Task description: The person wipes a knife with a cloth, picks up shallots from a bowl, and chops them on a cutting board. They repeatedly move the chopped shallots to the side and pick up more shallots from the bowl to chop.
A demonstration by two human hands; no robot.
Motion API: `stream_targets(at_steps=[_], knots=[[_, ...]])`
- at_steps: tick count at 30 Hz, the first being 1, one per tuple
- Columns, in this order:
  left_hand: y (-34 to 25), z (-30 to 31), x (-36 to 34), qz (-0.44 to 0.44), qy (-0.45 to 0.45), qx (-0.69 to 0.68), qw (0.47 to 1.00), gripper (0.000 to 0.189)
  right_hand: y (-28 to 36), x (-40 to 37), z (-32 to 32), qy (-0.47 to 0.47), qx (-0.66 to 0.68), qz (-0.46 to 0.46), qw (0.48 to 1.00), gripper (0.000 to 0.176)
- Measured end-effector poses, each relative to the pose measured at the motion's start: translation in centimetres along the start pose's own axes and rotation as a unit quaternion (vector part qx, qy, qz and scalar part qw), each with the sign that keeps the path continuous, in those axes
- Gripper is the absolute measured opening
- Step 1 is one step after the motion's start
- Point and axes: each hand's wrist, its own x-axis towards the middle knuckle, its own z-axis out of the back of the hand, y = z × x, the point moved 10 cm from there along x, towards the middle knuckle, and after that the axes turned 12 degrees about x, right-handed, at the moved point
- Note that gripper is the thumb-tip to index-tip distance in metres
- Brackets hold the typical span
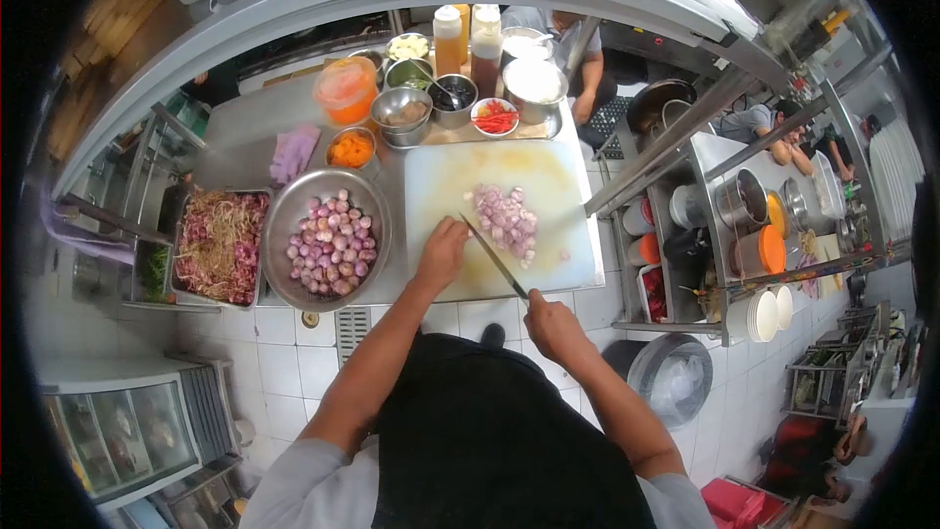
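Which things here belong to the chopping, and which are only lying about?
In use: knife, held by right hand; left hand on cutting board; cut shallots; bowl of whole shallots.
Lying about: squeeze bottles, chilli dish, orange tub, purple cloth.

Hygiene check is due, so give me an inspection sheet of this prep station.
Surface: white cutting board on steel counter, yellow-stained.
Work things: knife; cut shallots piled on board; steel bowl of peeled shallots.
Clutter: tray of peelings, orange tub, sauce bottles, small bowls behind.
Hands: right hand grips knife; left hand curled on board by blade tip.
Cables: nothing seen.
Surroundings: tiled floor, shelves at right, other people beyond.
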Motion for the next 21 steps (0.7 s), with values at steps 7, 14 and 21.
stream_targets(at_steps=[7,14,21], knots=[[-0.1,0.6,-0.1,-0.022,-0.023,0.013,0.999,0.007,-1.1,0.9,-0.9,0.000,-0.014,0.007,1.000,0.020],[-0.3,0.4,-0.1,-0.026,-0.024,0.013,0.999,0.006,-2.6,1.6,-2.1,0.005,0.017,0.010,1.000,0.022],[-0.7,0.5,0.2,-0.042,-0.014,0.053,0.998,0.012,-3.3,1.2,0.0,0.005,0.081,0.030,0.996,0.023]])
